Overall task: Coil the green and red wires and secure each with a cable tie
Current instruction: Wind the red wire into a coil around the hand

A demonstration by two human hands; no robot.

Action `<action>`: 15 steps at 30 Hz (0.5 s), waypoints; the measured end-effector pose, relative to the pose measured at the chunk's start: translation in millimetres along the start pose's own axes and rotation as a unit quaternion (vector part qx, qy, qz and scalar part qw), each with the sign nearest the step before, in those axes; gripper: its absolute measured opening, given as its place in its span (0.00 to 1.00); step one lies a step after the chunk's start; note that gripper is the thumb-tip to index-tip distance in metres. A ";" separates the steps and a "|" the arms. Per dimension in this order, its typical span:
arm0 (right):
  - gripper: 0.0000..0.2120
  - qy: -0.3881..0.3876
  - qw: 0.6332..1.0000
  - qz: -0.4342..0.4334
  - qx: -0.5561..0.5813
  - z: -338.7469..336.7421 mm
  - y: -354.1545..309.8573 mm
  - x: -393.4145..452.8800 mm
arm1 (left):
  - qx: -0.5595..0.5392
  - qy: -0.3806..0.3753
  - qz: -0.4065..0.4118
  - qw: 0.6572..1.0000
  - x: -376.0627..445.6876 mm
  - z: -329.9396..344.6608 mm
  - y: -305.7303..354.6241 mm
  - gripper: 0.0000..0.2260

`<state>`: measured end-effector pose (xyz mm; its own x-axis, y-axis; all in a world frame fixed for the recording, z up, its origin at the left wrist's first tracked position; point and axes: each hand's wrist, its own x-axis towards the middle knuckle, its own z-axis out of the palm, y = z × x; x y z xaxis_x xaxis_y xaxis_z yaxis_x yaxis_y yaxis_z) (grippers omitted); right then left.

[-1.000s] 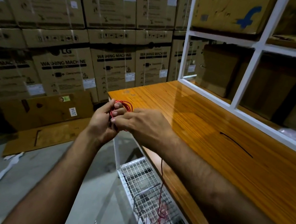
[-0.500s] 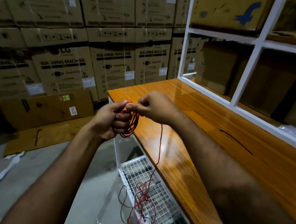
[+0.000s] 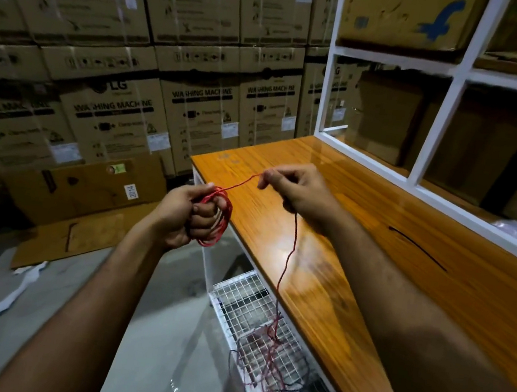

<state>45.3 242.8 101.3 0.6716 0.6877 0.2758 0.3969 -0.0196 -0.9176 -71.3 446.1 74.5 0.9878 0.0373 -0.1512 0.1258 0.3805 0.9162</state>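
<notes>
Stacking up along the far wall, cardboard boxes (image 3: 108,113) fill the background, and a white shelf frame (image 3: 447,89) stands on the right above a glossy wooden bench (image 3: 379,234). Under the bench edge a wire rack (image 3: 249,315) holds the loose, tangled remainder of the red wire (image 3: 288,254), which climbs from that tangle up to the right hand (image 3: 298,191). That hand is closed, pinching the strand between thumb and fingertips above the bench's near corner. From the pinch, a short taut length runs down and left to the left hand (image 3: 187,212), which is closed around a small red coil (image 3: 218,220) held just off the bench edge.

No green wire can be made out for certain, though darker strands lie mixed in the tangle. A thin dark strip (image 3: 417,248) lies on the bench, possibly a cable tie; it is too slight to be sure.

Judging by the pile below, coiling of the red wire is under way, with plenty left to wind. The next move likely calls for swinging the right hand's strand around the left hand's loops, keeping gentle tension so the tangle feeds up without snagging the rack.
</notes>
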 end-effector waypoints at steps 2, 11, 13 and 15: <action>0.10 0.079 0.994 -0.027 -0.075 1.7 -3.5 14.8 | 0.023 -0.029 -0.026 0.999 -3.3 4.7 0.2 0.18; 0.14 0.057 0.979 0.088 -0.173 21.1 63.3 -12.0 | -0.204 -0.098 0.016 0.974 1.6 -17.3 21.1 0.17; 0.11 0.071 0.956 0.044 -0.281 32.6 79.8 -25.4 | -0.220 -0.081 0.023 0.972 3.6 -21.7 15.7 0.17; 0.07 0.080 0.946 -0.010 -0.314 50.8 89.5 -37.7 | -0.260 -0.064 0.049 0.962 5.6 -25.6 12.0 0.18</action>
<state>23.8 252.0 -5.8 0.7254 0.5756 0.3774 0.6709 -0.4686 -0.5748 -66.6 474.5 75.2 1.0000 -0.0039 0.0041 0.0006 0.7931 0.6091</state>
